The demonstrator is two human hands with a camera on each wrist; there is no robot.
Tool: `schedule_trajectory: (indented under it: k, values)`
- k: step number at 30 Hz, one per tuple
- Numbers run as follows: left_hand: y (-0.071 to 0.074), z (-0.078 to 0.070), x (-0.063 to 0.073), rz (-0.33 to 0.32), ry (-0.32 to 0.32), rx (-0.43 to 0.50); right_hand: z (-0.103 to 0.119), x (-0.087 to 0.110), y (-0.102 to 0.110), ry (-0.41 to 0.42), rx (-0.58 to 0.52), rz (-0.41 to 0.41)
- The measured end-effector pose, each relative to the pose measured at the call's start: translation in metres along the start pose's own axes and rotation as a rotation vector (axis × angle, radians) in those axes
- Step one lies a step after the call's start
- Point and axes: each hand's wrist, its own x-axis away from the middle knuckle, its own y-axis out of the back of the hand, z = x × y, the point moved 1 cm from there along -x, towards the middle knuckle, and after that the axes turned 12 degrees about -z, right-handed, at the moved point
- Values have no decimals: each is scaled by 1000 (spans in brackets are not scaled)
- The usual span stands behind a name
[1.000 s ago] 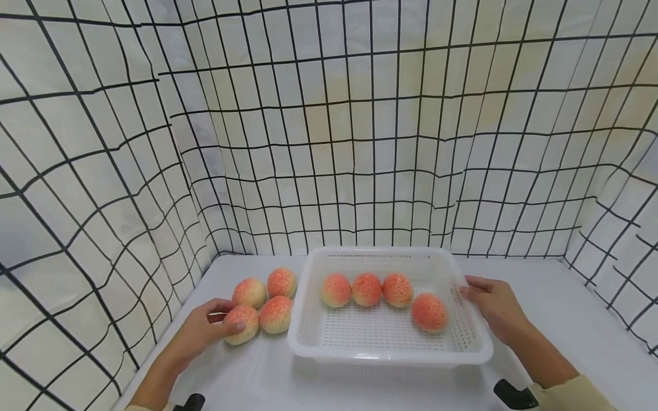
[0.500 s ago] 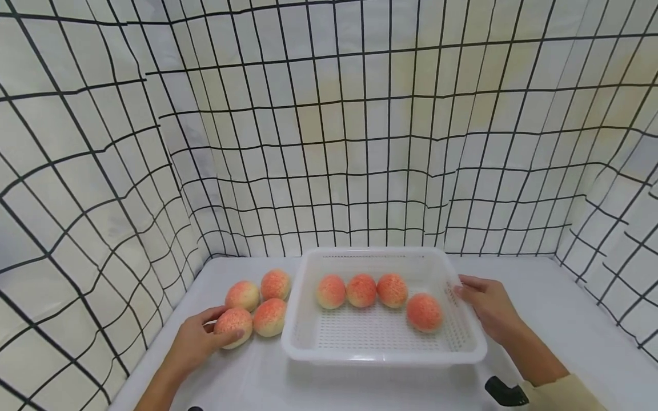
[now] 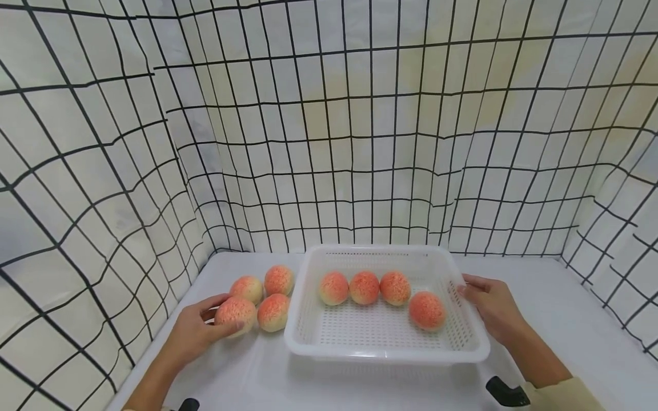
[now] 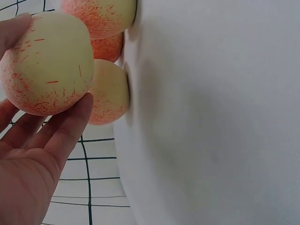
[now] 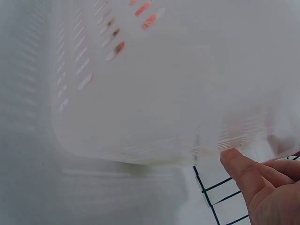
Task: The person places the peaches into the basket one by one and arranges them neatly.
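A: Held object, its position and the hands?
B: A speckled peach ball [image 3: 235, 313], left of the white basket [image 3: 385, 356], pinched in the left hand [image 3: 197, 328] with thumb and fingers on opposite sides. The right hand [image 3: 496, 308], well apart from the left, grips the basket's right-hand rim.

A: Expected handling?
B: Judged from its matt, rounded surface: light, slightly yielding, not slippery, liable to dent under a hard squeeze. Best hold: thumb and fingertips across the widest girth, with little pressure. The basket is probably thin, light plastic, its rim the stiffest part to take.

A: What distinguishes the views?
B: Head view: four balls [image 3: 364, 287] inside the basket, three loose balls [image 3: 273, 313] to its left. Left-wrist view: the peach ball's pale, red-streaked side and its clearance above the table [image 4: 220, 117], doubtful in the head view. Right-wrist view: fingertips [image 5: 233, 161] against the basket's outer wall, and orange patches [image 5: 149, 21] showing through its slots; the thumb is not plain there.
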Motion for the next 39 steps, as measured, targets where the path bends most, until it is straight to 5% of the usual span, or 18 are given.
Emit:
schedule_trajectory:
  k: [23, 39]
  values:
    - [8, -68, -4, 4, -223, 69, -1, -3, 3, 2, -15, -18]
    - [-15, -103, -18, 117, -284, 133, -4, -3, -2, -8, -34, -21]
